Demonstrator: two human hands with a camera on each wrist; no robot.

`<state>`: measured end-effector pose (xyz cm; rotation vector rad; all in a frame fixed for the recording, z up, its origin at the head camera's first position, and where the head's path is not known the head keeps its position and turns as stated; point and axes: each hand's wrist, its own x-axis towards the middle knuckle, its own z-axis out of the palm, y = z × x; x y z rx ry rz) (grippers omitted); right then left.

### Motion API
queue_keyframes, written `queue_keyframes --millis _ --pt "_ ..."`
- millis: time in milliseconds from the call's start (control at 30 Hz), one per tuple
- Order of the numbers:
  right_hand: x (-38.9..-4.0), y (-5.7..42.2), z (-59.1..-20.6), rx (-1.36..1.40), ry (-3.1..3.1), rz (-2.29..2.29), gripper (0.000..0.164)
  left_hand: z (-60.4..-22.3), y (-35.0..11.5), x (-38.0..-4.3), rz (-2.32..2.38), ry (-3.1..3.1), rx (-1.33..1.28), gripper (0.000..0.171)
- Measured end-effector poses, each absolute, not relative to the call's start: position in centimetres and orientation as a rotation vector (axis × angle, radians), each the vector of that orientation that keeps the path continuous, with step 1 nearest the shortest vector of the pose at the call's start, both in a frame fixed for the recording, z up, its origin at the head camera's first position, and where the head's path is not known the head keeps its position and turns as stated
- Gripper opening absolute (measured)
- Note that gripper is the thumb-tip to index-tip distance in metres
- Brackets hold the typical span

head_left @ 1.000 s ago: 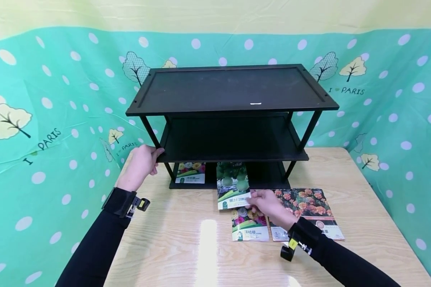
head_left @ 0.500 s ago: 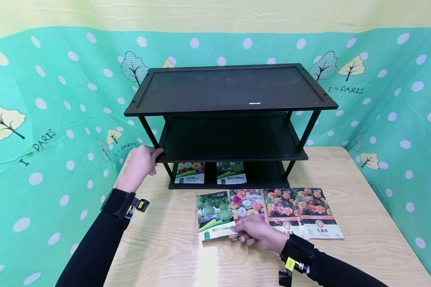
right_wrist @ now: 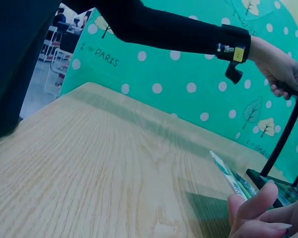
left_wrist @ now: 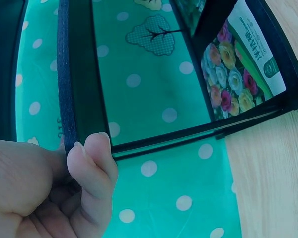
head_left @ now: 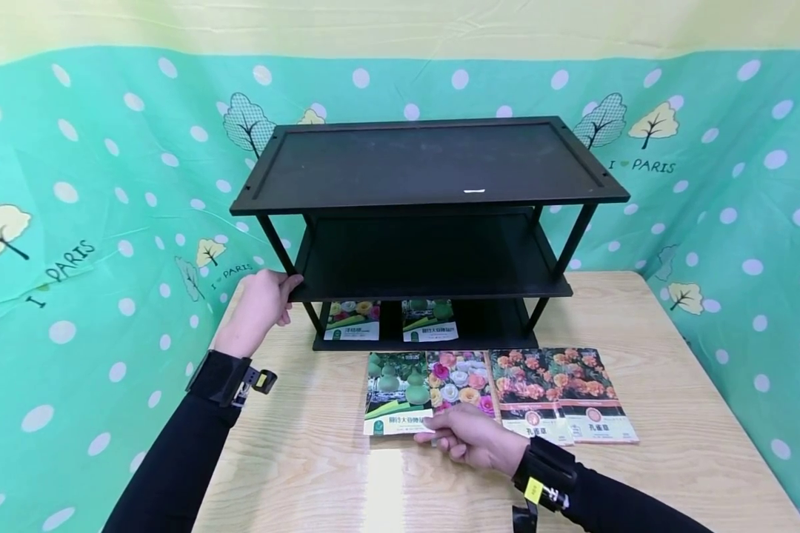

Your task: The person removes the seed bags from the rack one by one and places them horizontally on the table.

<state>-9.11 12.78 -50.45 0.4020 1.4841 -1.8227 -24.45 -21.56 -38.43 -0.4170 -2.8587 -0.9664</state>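
My left hand [head_left: 261,307] grips the left front corner of the middle shelf on a black three-tier rack [head_left: 427,166]; in the left wrist view thumb and fingers close around the shelf's edge [left_wrist: 64,74]. With my right hand [head_left: 476,438] I pinch the lower right corner of a green seed packet [head_left: 396,392] picturing round green gourds. That packet is close over the table in front of the rack, its left edge tilted up in the right wrist view. Beside it lies a seed packet with mixed roses [head_left: 463,381], partly hidden by my right hand.
Two orange-flower seed packets [head_left: 530,392] overlap at the right of the row on the wooden table [head_left: 293,466]. On the bottom shelf lie a flower packet [head_left: 352,320] and a gourd packet [head_left: 430,320]. A polka-dot curtain [head_left: 107,222] surrounds the table.
My right hand has brought the gourd packet from the bottom shelf's front leftward and down to the row's left end, then straightened it. Another gourd packet now shows on the shelf. The left hand stayed.
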Motion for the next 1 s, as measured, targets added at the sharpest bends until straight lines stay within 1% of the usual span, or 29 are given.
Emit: queue_keyframes --millis 133,333,500,667,833,933,1000 --pt "-9.3 12.7 -50.4 0.382 1.466 -1.800 0.016 -38.3 -21.6 -24.3 -0.989 -2.859 -0.412 0.029" --pt "-9.6 12.6 -50.2 0.325 1.480 -1.744 0.027 -38.4 -21.6 -24.3 -0.997 -2.850 -0.415 0.029" --pt "-9.7 12.8 -49.5 0.218 1.580 -1.652 0.027 -38.5 -21.5 -24.4 -0.992 -2.835 -0.427 0.029" --pt "-10.1 13.1 -48.3 0.086 1.770 -1.491 0.037 -38.6 -21.5 -24.5 -0.973 -2.831 -0.430 0.030" --pt "-10.4 13.5 -47.5 0.029 1.859 -1.434 0.045 -38.6 -21.6 -24.6 -0.970 -2.852 -0.400 0.031" --pt "-10.8 13.8 -47.5 0.007 1.890 -1.419 0.044 -38.7 -21.5 -24.6 -0.989 -2.861 -0.388 0.031" --pt "-11.2 14.1 -47.5 -0.012 1.933 -1.407 0.039 -38.7 -21.5 -24.5 -1.006 -2.860 -0.382 0.031"
